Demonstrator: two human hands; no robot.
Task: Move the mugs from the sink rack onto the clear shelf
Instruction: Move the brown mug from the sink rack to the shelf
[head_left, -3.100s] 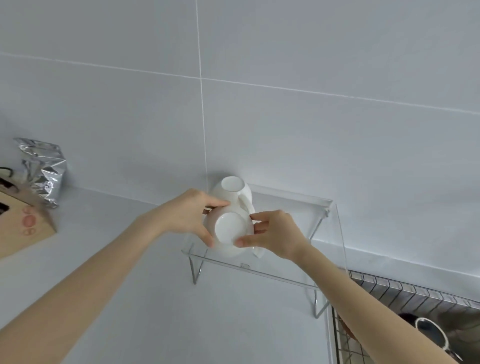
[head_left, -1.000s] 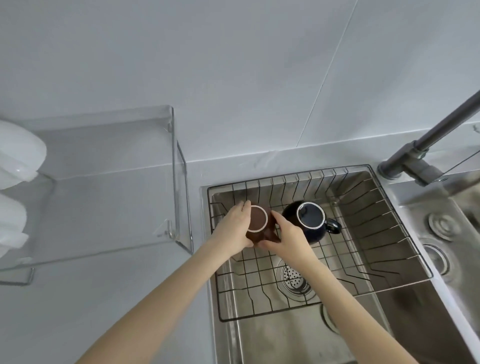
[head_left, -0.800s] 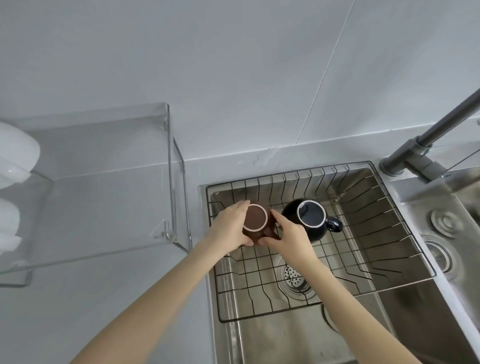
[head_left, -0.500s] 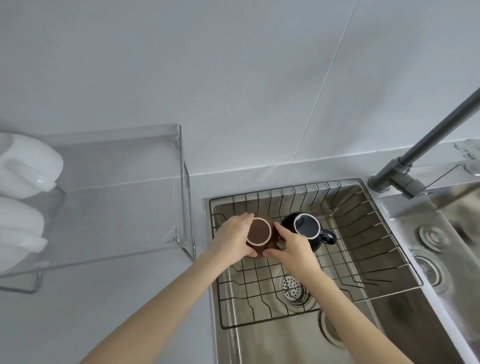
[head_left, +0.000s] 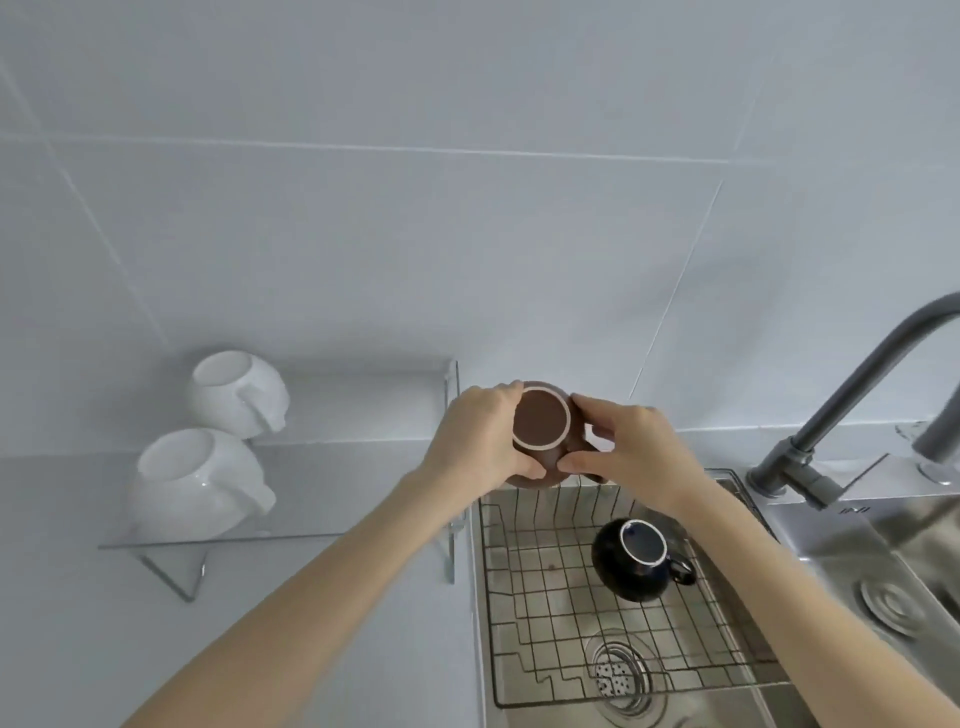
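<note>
**Brown mug halfway to the shelf**

Above the sink rack (head_left: 613, 613), both hands are wrapped around the upside-down brown mug (head_left: 540, 434), left hand (head_left: 480, 441) on one side, right hand (head_left: 626, 449) on the other, held in the air between rack and shelf (head_left: 363, 473). I'd keep it inverted, carry it left over the shelf's clear side wall, and lower it flat on the bare right part. Two white mugs (head_left: 200, 486) already sit bottom-up on the left, so there's room. Careful of that side panel, it's easy to clip. The black mug (head_left: 636, 561) waits in the rack; the faucet (head_left: 852, 395) stands off right, not in the way.
</note>
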